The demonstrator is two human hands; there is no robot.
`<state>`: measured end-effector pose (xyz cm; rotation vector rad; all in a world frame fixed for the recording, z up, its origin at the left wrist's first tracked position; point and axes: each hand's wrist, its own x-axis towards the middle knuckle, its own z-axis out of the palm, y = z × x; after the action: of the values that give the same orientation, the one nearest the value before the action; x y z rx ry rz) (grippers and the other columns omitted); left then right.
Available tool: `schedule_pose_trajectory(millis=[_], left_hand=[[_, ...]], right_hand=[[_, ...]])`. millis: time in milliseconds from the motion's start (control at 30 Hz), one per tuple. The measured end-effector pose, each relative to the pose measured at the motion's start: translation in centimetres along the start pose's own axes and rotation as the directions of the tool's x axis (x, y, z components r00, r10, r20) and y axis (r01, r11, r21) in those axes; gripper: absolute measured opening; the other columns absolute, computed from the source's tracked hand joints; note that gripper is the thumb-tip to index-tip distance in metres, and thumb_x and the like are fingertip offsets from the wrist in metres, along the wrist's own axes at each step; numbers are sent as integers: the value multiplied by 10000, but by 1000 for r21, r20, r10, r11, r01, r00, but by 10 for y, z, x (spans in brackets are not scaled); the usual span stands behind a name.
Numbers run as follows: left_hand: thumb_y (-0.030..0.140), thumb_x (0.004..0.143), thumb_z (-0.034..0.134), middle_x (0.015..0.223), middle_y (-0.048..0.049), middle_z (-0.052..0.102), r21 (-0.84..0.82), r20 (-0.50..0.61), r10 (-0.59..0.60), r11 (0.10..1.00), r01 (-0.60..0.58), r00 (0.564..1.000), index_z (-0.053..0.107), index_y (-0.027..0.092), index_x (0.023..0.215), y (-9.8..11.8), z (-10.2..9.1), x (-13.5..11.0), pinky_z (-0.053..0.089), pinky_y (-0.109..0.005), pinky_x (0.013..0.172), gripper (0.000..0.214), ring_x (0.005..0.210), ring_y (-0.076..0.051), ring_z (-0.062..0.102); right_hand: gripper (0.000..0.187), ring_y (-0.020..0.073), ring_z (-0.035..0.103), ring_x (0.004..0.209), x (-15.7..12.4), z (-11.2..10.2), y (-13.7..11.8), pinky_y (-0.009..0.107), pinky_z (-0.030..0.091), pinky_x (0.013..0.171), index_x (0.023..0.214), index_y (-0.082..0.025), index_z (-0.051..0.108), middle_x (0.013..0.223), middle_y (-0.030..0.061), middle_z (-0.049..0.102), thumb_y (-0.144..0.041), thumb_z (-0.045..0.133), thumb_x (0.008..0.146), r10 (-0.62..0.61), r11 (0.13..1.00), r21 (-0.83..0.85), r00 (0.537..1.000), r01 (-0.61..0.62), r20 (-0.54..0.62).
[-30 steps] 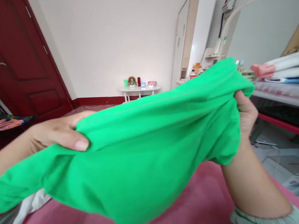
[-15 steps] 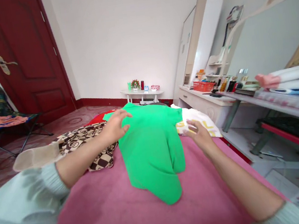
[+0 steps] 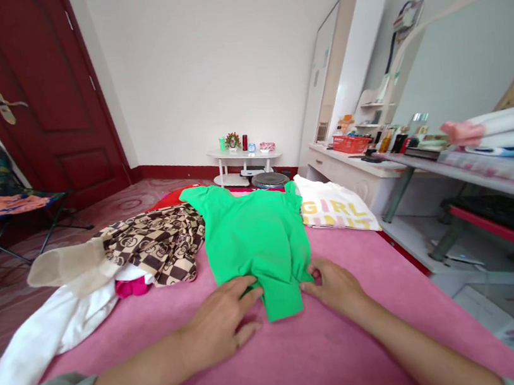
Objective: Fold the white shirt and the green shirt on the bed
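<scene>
A green T-shirt (image 3: 256,234) lies spread on the pink bed cover (image 3: 282,370), its near edge bunched into folds. At the lower left of that edge, my left hand (image 3: 222,318) touches the fabric with its fingers, the thumb held apart on the cover. My right hand (image 3: 335,287) pinches the shirt's lower right edge between thumb and fingers. Between the two hands a narrow flap of green cloth sticks out toward me.
Left of the shirt lie a brown checkered garment (image 3: 163,241) and a white garment (image 3: 66,331). A white printed shirt (image 3: 332,204) is on the right. Beyond the bed stand a round stool (image 3: 270,180) and a small white table (image 3: 223,157). A dresser (image 3: 344,170) lines the right side.
Both hands have come down from above the shirt's far part to its near edge. The shirt now lies flatter, its near end drawn in, and the right hand has taken hold of it.
</scene>
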<state>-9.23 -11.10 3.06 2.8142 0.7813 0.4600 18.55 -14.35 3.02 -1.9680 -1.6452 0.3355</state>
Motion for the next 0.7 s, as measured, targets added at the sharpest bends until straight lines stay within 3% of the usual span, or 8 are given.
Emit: schedule_pose_trajectory(millis=[133,233,300,367,433,533,600,700], left_hand=[[245,881,450,1131,-88,591,68,-37,-41,997,44,998,551,217,1194,-12,6,22,439,-346,902,330,1033,-229,553],[101,839,397,931,-46,630,-9,-101,-78,997,77,992,620,224,1038,-26,3,33,442,-294,812,323,912,-191,580],[74,781,409,874,-29,634,-208,-165,-157,971,121,974,629,210,975,-38,-1,36,440,-276,777,323,865,-181,583],[116,759,426,809,-19,634,-497,-184,-296,851,171,937,622,184,919,-50,-9,34,450,-269,724,262,781,-171,586],[203,769,446,718,-9,615,-757,-116,-439,620,207,891,602,164,868,-59,-20,30,454,-261,633,189,656,-157,571],[322,769,513,696,-5,612,-909,3,-520,355,219,854,589,157,878,-67,-40,19,441,-244,565,212,575,-139,553],[357,765,554,746,-15,631,-891,-4,-504,395,226,864,600,158,921,-71,-50,9,452,-250,597,256,617,-145,572],[331,789,551,828,-35,635,-707,-156,-430,677,204,889,631,164,887,-70,-54,-9,466,-277,704,209,758,-169,591]], right_hand=[[224,158,546,606,16,15,-11,242,358,559,566,-198,544,572,-17,591,-382,657,623,31,929,369,999,-39,28],[290,168,573,624,20,6,-16,256,417,595,625,-179,584,615,1,632,-449,688,606,72,692,719,997,-70,27],[294,169,595,635,19,-9,-18,261,445,609,685,-174,617,668,12,667,-439,715,605,125,548,832,992,-81,14],[271,163,609,619,16,-26,-21,255,467,595,708,-180,628,679,7,683,-393,745,588,209,459,885,978,-80,-20],[281,170,633,638,13,-43,-23,253,492,589,764,-188,640,715,4,700,-350,764,570,280,402,914,958,-63,-57],[376,200,671,731,5,-58,-22,276,533,637,889,-197,635,813,22,721,-327,782,569,295,359,932,954,-53,-59],[426,219,682,747,-3,-61,-17,303,547,660,940,-199,612,832,38,724,-332,791,577,297,368,922,955,-119,5],[507,245,690,725,-19,-54,-3,347,553,654,1018,-209,558,839,56,725,-365,788,593,319,438,861,940,-260,121]])
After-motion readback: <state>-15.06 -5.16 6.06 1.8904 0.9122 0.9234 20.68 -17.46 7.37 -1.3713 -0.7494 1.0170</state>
